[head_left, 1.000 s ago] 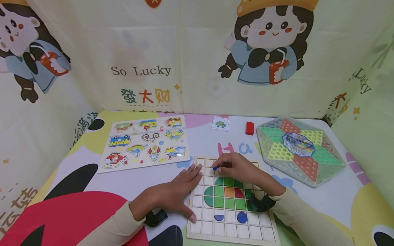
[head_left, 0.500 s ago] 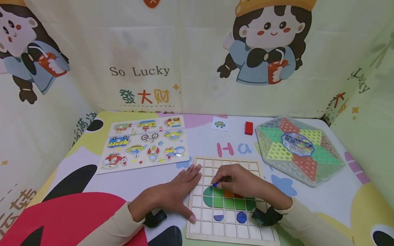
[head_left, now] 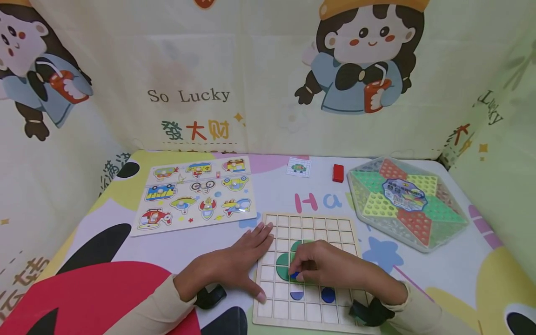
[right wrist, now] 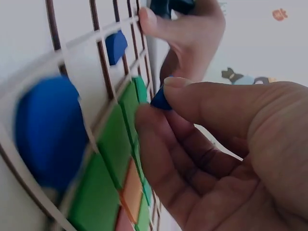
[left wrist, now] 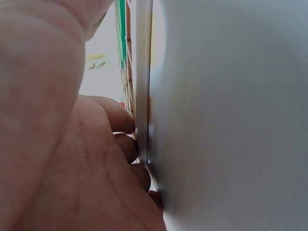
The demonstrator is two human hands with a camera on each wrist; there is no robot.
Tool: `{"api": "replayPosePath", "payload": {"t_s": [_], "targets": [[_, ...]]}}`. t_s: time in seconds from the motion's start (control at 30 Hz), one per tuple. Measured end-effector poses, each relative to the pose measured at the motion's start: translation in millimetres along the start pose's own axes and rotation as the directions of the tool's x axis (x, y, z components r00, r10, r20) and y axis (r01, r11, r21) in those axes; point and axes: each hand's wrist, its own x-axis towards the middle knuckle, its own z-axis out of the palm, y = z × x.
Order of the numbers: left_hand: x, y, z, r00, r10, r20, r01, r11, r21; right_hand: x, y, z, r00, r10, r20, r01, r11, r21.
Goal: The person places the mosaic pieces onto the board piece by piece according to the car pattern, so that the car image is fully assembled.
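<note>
My right hand (head_left: 331, 265) pinches a small blue piece (right wrist: 161, 98) between thumb and index finger, close over the wooden grid board (head_left: 276, 317). Green pieces (head_left: 283, 266) fill several squares in the board's middle, partly hidden under that hand. In the right wrist view an orange piece (right wrist: 131, 185) shows among them. Below lie a blue half-circle (head_left: 297, 295) and a round blue shape (head_left: 328, 295), each in a square. My left hand (head_left: 234, 260) rests at the board's left edge, fingers spread, fingertips on the rim.
A vehicle puzzle board (head_left: 197, 195) lies at the back left. Behind the grid are a small picture card (head_left: 299, 167) and a red block (head_left: 338, 173). To the right sits a hexagonal checkers board (head_left: 408, 204) in clear packaging. A printed curtain (head_left: 268, 70) backs the table.
My right hand has moved toward me over the board, from the upper rows to just above the blue half-circle, still pinching the blue piece. The left hand keeps its place.
</note>
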Motion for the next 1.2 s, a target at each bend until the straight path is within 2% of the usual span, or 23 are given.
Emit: {"api": "replayPosePath", "payload": {"t_s": [0.27, 0.43, 0.67, 1.2], "targets": [[-0.6, 1.6, -0.4, 1.000, -0.006, 0.008, 0.006, 1.000, -0.011, -4.6, -7, 11, 0.999, 0.001, 0.046, 0.002, 0.998, -0.062], [-1.2, 1.8, -0.7, 1.000, 0.000, 0.003, 0.000, 1.000, -0.004, -6.7, -7, 14, 0.999, -0.010, 0.032, 0.014, 0.989, -0.145], [-1.4, 2.0, -1.0, 1.000, -0.008, -0.001, 0.008, 1.000, 0.000, -5.8, -7, 18, 1.000, -0.028, 0.011, 0.029, 0.983, -0.183], [-1.0, 1.6, -1.6, 1.000, 0.002, -0.001, -0.002, 1.000, 0.002, -0.3, -13, 22, 0.998, 0.062, -0.028, -0.067, 0.969, -0.238]]}}
